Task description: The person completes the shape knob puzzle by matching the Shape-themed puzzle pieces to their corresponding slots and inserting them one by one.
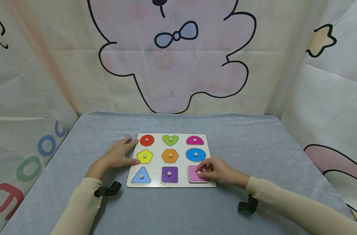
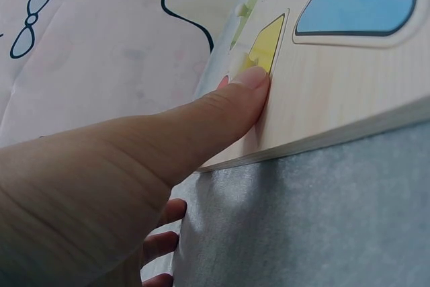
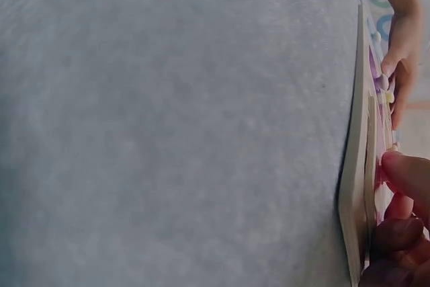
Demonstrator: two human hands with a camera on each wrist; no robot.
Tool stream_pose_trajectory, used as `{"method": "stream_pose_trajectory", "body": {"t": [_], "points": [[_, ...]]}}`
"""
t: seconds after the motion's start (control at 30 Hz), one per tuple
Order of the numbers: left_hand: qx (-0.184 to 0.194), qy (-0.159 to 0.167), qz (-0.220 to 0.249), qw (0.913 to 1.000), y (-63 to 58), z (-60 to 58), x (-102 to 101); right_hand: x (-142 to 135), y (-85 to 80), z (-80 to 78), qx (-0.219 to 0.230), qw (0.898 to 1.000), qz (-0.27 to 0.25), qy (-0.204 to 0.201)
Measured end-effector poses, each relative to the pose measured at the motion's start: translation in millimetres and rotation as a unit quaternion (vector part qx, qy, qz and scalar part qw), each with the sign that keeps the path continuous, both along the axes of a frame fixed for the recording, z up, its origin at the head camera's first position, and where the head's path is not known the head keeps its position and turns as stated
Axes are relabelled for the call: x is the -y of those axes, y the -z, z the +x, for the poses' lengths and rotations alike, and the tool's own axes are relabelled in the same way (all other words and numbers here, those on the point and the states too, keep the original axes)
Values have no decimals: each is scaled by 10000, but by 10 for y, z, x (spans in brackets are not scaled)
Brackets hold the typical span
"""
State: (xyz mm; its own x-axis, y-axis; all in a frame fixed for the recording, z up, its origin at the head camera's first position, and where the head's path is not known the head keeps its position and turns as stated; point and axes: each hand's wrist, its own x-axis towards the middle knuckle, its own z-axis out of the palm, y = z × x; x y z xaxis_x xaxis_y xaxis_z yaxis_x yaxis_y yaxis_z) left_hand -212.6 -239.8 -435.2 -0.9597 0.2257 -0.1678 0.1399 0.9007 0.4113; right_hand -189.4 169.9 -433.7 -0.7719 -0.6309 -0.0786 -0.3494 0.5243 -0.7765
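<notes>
A white wooden knob puzzle board (image 1: pixel 155 173) lies on the cloth, holding several coloured shapes with small knobs. My left hand (image 1: pixel 115 156) rests at its left edge. The left thumb (image 2: pixel 232 105) presses on the top beside the yellow pentagon (image 1: pixel 144 156), and the other fingers reach along the side. At the lower right corner my right hand (image 1: pixel 217 170) pinches the knob of a pink square puzzle piece (image 1: pixel 193 176). In the right wrist view this piece's edge stands slightly proud of the board. Fingers cover its right part.
Blue-grey cloth (image 1: pixel 172 212) covers the table around the board. Beside the pink piece are a purple square (image 1: pixel 169 179) and a blue oval (image 1: pixel 196 150), both lying in the board. A printed curtain (image 1: pixel 172 71) hangs behind the table. Each wrist wears a dark strap (image 1: pixel 108 190).
</notes>
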Motion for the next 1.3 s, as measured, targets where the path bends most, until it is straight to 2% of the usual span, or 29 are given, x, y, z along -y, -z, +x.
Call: {"method": "stream_pose_trajectory", "body": {"t": [0.57, 1.3], "points": [[22, 5, -15, 10000, 9, -5, 4, 33, 11, 36, -87, 9999, 59, -22], [18, 8, -1, 10000, -12, 12, 0, 3, -41, -50, -80, 9999, -38, 146]]}}
